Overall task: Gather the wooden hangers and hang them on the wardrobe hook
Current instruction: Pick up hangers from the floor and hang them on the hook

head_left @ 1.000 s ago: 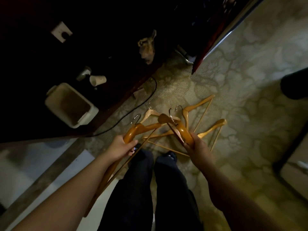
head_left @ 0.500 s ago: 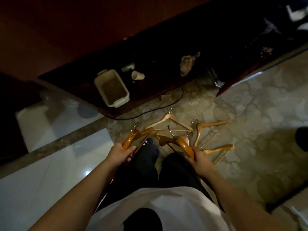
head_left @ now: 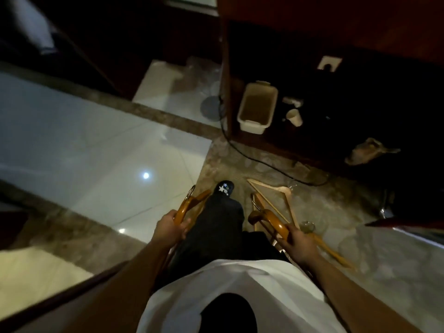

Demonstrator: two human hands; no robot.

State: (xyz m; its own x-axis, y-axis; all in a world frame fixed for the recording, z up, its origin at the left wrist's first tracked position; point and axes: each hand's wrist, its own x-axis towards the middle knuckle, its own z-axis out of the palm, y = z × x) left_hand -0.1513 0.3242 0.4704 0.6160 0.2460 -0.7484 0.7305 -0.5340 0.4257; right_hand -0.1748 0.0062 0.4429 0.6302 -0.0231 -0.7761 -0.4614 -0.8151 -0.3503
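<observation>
My left hand (head_left: 171, 228) grips an orange wooden hanger (head_left: 186, 205) whose metal hook points forward beside my left leg. In my right hand (head_left: 298, 243) I hold another orange wooden hanger (head_left: 271, 218), hook up. On the patterned carpet just beyond my right hand lies a paler wooden hanger (head_left: 280, 193), and a further orange hanger (head_left: 332, 253) rests on the floor to the right of my wrist. No wardrobe hook shows in the dim view.
A cream plastic bin (head_left: 258, 108) and a paper cup (head_left: 294, 117) sit in the dark wooden furniture's low shelf. A black cable (head_left: 269, 164) runs over the carpet. Glossy white tiles (head_left: 96, 152) spread to the left. My black shoe (head_left: 225, 187) points forward.
The view has swung left and risen: the bin and the floor hangers shifted right, white tiles now fill the left. Both hands keep their hangers, drawn closer to my body.
</observation>
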